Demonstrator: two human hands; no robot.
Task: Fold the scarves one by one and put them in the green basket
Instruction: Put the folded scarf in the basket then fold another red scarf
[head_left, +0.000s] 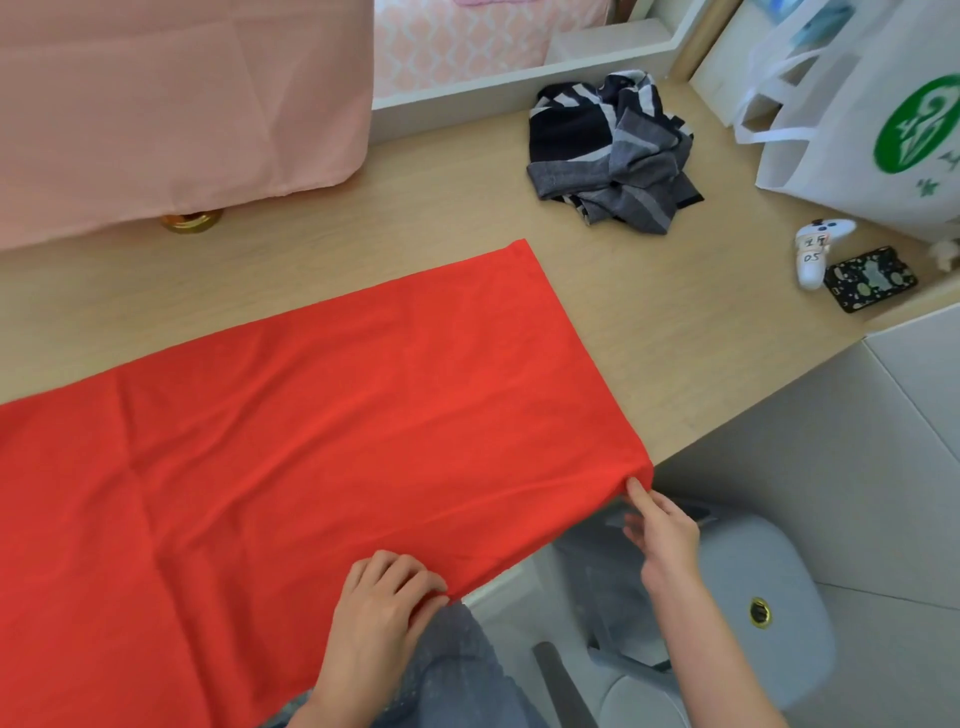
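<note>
Item 1: red scarf, spread flat on the desk, centre to lower left of frame. We hold its near edge: left hand curled on the hem at bottom centre, right hand pinching the lower-right corner. Step, we judge: a fold starting. Next: carry this edge to the far edge, corners matched. Item 2: striped scarf, crumpled, upper right. Green basket: not in view.

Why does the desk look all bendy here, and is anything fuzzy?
Head view: the wide lens bows the desk and stretches the red scarf toward the corners. Head view: the light is soft and even, with only a faint shadow under the striped scarf. Head view: the white bag at the right edge looks slightly soft.
</note>
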